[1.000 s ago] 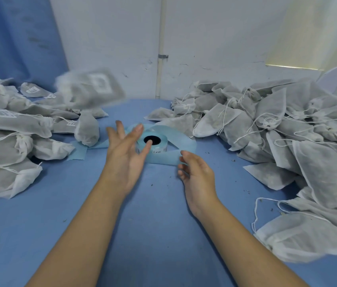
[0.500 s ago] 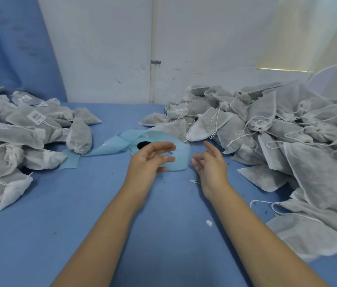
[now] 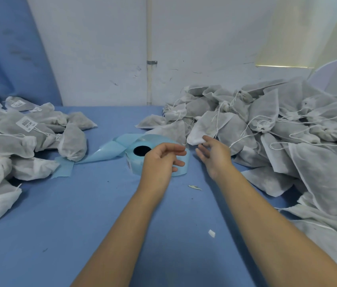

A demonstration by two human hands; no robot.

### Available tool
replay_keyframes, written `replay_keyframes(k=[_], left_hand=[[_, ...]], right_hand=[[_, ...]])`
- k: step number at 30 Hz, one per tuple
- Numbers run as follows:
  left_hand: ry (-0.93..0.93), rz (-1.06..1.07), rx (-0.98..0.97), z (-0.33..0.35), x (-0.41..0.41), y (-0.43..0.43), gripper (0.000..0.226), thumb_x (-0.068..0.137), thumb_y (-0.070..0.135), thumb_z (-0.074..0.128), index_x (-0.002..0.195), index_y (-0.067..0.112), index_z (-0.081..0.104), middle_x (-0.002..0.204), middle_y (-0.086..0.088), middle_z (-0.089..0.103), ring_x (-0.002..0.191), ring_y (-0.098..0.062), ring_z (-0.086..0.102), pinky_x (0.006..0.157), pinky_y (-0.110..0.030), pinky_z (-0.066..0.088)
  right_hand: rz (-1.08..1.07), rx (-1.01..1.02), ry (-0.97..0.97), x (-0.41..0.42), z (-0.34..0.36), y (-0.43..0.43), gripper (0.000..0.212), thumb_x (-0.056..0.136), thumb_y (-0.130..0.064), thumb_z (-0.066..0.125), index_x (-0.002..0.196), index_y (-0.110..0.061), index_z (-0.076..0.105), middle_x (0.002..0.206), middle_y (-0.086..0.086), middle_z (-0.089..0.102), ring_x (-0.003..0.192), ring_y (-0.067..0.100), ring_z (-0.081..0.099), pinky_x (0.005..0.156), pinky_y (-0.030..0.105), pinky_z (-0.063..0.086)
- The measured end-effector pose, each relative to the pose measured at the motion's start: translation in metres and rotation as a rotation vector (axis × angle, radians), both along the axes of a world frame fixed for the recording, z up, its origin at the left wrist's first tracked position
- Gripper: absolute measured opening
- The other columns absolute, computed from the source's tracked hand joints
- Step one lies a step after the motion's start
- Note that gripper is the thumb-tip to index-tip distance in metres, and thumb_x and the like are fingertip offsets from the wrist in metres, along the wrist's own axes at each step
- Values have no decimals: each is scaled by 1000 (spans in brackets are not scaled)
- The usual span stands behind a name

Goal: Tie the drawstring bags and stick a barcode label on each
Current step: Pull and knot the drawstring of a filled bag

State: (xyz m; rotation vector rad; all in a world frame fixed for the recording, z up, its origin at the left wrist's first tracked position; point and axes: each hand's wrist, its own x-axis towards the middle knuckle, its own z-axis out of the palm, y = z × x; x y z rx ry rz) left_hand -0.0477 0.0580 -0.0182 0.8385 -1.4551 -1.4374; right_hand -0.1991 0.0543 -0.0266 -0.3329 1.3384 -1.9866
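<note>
Soft, even, cool light fills the scene; a brighter yellowish glare sits upper right. Shadows are faint. Wide-angle distortion bends the edges; focus is slightly soft.

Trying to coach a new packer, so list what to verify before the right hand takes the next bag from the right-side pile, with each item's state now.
1. Right hand free: ok, fingers spread, holding nothing.
2. Left hand free: ok, relaxed above the label roll, gripping nothing.
3. Next bag reachable: ok, its white corner lies at the right fingertips.
4. Contact with that bag: cannot tell.
5. Its drawstring untied: cannot tell.
6. Labelled bags kept apart: ok, piled on the left, away from the right-side pile.
</note>
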Motion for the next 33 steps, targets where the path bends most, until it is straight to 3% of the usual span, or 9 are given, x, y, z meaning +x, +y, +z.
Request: replay_keyframes(k=[3, 7, 10, 15, 19, 23, 27, 30, 33], left_hand=[[26, 32, 14, -4, -8, 5, 37, 88, -11, 37, 88, 16, 63, 102, 0, 65, 67, -6, 66, 61, -17, 52], [90, -7, 68, -10, -18, 13, 34, 99, 0, 35, 126, 10, 53, 125, 2, 53, 73, -7, 69, 67, -23, 56], [127, -93, 121, -16, -27, 25, 39, 102, 2, 33, 139, 8, 40, 128, 4, 47, 80, -10, 67, 66, -22, 57], [125, -132, 192, -23, -37, 42, 20, 97, 3, 48, 104, 20, 56, 104, -4, 64, 77, -11, 66, 67, -20, 57], [2, 19, 172, -35, -37, 40, 25, 90, 8, 62, 112, 15, 55, 98, -8, 69, 74, -13, 69, 80, -31, 57], [123, 102, 260, -36, -34, 37, 13, 87, 5, 66, 99, 3, 60, 79, -8, 69, 59, -5, 67, 56, -14, 52], [158, 116, 262, -37, -31, 36, 13, 87, 12, 67, 79, 4, 63, 61, -2, 69, 54, -8, 65, 53, -16, 51], [13, 175, 132, -38, -27, 35, 17, 86, 21, 68, 74, 10, 62, 65, 0, 67, 52, -6, 59, 55, -18, 48], [-266, 258, -217, -37, -19, 35, 22, 85, 27, 69, 67, 23, 57, 77, 8, 58, 64, 1, 51, 62, -8, 38]], right_hand=[[-119, -82, -8, -2, 5, 9, 20, 93, -2, 46, 92, -3, 66, 83, 5, 57, 70, 11, 59, 63, 17, 56], [-229, -96, 87, 8, 8, 28, 29, 91, -6, 43, 81, -9, 70, 71, 2, 61, 54, 3, 60, 62, 16, 53], [-250, -76, 125, 20, 2, 46, 29, 90, -7, 45, 76, -11, 71, 66, -1, 63, 51, 1, 59, 59, 16, 50], [-208, -1, 170, 35, -16, 70, 27, 87, -5, 47, 76, -10, 72, 71, 3, 63, 57, 5, 58, 56, 15, 47], [-178, 79, 261, 38, -23, 78, 30, 88, -8, 45, 80, -15, 73, 77, 3, 63, 67, 10, 56, 65, 21, 47], [-166, 22, 273, 41, -24, 79, 30, 92, -6, 45, 83, -16, 71, 80, 3, 67, 73, 10, 62, 62, 18, 49], [-190, -20, 249, 40, -24, 78, 29, 93, 0, 47, 86, -15, 72, 76, 0, 66, 66, 2, 61, 60, 12, 48], [-230, -25, 210, 38, -25, 78, 28, 92, 1, 47, 89, -13, 71, 72, -2, 65, 61, 1, 60, 57, 11, 48], [-247, -13, 204, 35, -26, 77, 29, 93, 1, 45, 90, -14, 71, 75, -2, 65, 64, 2, 59, 58, 10, 48]])
